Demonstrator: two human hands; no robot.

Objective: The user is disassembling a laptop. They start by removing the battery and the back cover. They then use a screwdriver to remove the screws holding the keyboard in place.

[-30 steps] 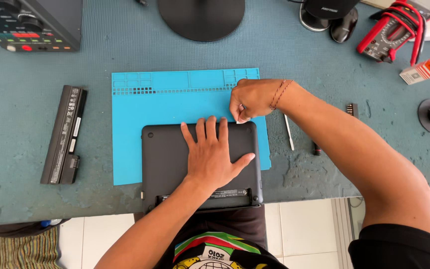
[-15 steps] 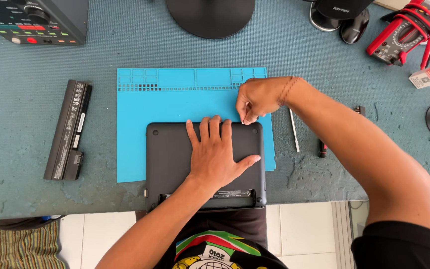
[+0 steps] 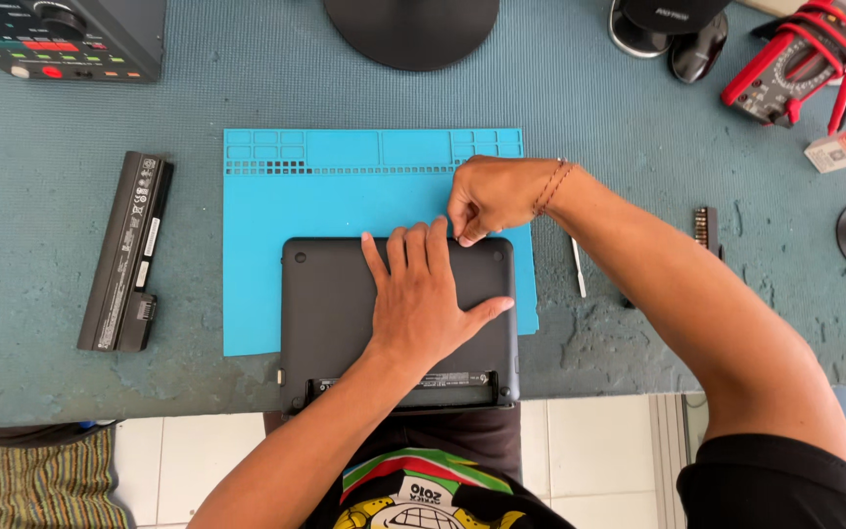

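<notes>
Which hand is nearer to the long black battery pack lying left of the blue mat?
Left. The left hand lies flat on the upturned black laptop, with the blue mat's edge between it and the battery pack. The right hand pinches at the laptop's far edge, farther away.

A single head-worn camera looks almost straight down on the bench (image 3: 638, 127) from above the person's chest; the near edge of the bench lies toward 6 o'clock, its far side toward 12 o'clock; the view sits close, with the blue mat (image 3: 345, 196) central and floor tiles (image 3: 589, 451) showing below; no second view.
</notes>
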